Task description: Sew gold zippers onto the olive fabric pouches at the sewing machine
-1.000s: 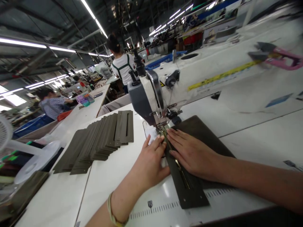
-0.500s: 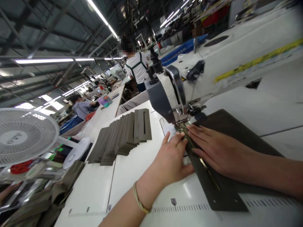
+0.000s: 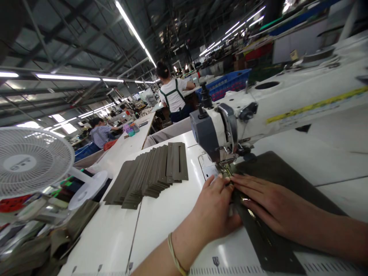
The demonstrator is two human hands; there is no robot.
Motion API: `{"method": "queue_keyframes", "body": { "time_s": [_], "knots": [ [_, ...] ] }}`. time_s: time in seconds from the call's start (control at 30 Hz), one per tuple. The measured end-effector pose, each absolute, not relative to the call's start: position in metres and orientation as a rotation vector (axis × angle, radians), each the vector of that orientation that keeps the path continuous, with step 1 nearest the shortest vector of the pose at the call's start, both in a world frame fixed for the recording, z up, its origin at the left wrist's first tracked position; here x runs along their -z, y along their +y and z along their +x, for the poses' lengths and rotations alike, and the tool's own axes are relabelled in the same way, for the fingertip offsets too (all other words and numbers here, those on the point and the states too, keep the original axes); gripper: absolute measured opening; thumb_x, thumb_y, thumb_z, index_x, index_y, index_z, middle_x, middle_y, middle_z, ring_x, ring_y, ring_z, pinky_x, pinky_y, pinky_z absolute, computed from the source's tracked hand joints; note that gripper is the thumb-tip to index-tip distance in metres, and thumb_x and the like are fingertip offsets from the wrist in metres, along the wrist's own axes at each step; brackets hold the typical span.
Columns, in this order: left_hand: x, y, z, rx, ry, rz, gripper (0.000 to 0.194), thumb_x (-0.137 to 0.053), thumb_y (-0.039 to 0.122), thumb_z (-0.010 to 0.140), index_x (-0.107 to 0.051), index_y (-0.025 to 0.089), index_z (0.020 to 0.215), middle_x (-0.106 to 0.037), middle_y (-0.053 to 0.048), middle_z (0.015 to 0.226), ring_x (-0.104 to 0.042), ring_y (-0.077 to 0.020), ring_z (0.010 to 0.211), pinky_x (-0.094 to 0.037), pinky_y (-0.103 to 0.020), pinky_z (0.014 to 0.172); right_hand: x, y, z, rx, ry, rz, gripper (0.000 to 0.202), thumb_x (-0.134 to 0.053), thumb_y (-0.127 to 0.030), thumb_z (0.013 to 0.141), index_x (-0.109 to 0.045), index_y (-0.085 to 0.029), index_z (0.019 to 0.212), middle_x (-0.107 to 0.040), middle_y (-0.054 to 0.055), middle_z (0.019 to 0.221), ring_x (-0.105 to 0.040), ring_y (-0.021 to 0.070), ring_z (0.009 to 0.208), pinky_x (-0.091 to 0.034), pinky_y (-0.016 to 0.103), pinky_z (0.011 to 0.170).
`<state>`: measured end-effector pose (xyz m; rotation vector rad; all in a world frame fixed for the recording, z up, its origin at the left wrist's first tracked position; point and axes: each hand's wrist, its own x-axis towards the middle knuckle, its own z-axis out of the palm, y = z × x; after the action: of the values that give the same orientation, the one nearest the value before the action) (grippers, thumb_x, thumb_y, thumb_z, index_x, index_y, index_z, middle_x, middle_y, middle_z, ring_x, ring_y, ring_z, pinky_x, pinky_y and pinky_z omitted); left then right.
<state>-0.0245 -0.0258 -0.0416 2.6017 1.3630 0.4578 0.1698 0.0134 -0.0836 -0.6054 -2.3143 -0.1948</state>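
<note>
A dark olive fabric panel (image 3: 283,264) lies on the white machine bed, with a gold-toothed zipper (image 3: 251,214) along its long slot. Its upper end sits under the presser foot of the sewing machine (image 3: 205,132). My left hand (image 3: 214,209) rests at the panel's left edge, its fingers bent and apart, fingertips on the zipper close to the foot. Flat across the panel lies my right hand (image 3: 273,201), fingers straight and side by side, just right of the zipper. It covers part of the zipper. A larger olive piece (image 3: 273,166) spreads beneath and beyond the right hand.
A fanned stack of olive slotted panels (image 3: 149,172) lies left of the machine head. A white fan (image 3: 31,163) stands at far left above piled fabric (image 3: 54,241). A ruler scale (image 3: 215,262) marks the front edge. Co-workers (image 3: 174,94) and a blue crate (image 3: 227,84) are behind.
The view has shifted, so the machine and hands appear lower and slightly to the right. Both hands keep nearly the same place beside the presser foot, and the panel appears slightly further under it.
</note>
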Motion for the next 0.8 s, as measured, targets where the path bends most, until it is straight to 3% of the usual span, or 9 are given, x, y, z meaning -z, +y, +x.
{"method": "queue_keyframes", "body": {
  "time_s": [0.23,0.53,0.63,0.73,0.8],
  "knots": [
    [0.039,-0.021,-0.023,-0.422,1.379,2.645,0.055,-0.066,0.033,0.081,-0.055,0.010,0.129,-0.059,-0.019,0.134,-0.051,-0.0318,0.132,-0.031,-0.051,0.119,0.087,0.016,0.170,0.158,-2.329,-0.612,0.040,-0.042,-0.014,0.093,-0.065,-0.008,0.124,-0.066,0.018,0.126,-0.064,0.0263,0.116,-0.055,0.043,0.098],
    [0.039,-0.016,-0.026,-0.474,1.384,2.659,0.049,-0.066,0.034,0.080,-0.060,0.010,0.123,-0.063,-0.018,0.127,-0.056,-0.0306,0.125,-0.033,-0.048,0.117,0.081,0.011,0.176,0.242,-2.350,-0.573,0.037,-0.039,-0.011,0.092,-0.069,-0.009,0.112,-0.069,0.016,0.122,-0.065,0.0245,0.112,-0.057,0.041,0.095],
    [0.040,-0.016,-0.026,-0.470,1.397,2.655,0.049,-0.067,0.033,0.080,-0.059,0.012,0.123,-0.062,-0.018,0.131,-0.055,-0.0303,0.127,-0.033,-0.050,0.117,0.078,-0.019,0.190,0.241,-2.333,-0.602,0.032,-0.046,-0.024,0.094,-0.069,-0.015,0.114,-0.069,0.012,0.121,-0.066,0.0250,0.108,-0.058,0.038,0.091],
    [0.040,-0.018,-0.025,-0.440,1.412,2.659,0.050,-0.066,0.030,0.078,-0.059,0.013,0.124,-0.061,-0.018,0.133,-0.055,-0.0301,0.128,-0.032,-0.051,0.118,0.078,-0.043,0.198,0.309,-2.324,-0.582,0.038,-0.051,-0.038,0.093,-0.067,-0.014,0.118,-0.069,0.013,0.120,-0.067,0.0272,0.102,-0.058,0.038,0.085],
    [0.039,-0.020,-0.025,-0.428,1.410,2.676,0.051,-0.063,0.027,0.078,-0.057,0.012,0.126,-0.059,-0.019,0.135,-0.053,-0.0308,0.131,-0.031,-0.053,0.118,0.082,-0.048,0.195,0.378,-2.330,-0.578,0.034,-0.047,-0.027,0.093,-0.069,-0.011,0.113,-0.071,0.015,0.115,-0.066,0.0269,0.100,-0.057,0.039,0.085]
  ]
}}
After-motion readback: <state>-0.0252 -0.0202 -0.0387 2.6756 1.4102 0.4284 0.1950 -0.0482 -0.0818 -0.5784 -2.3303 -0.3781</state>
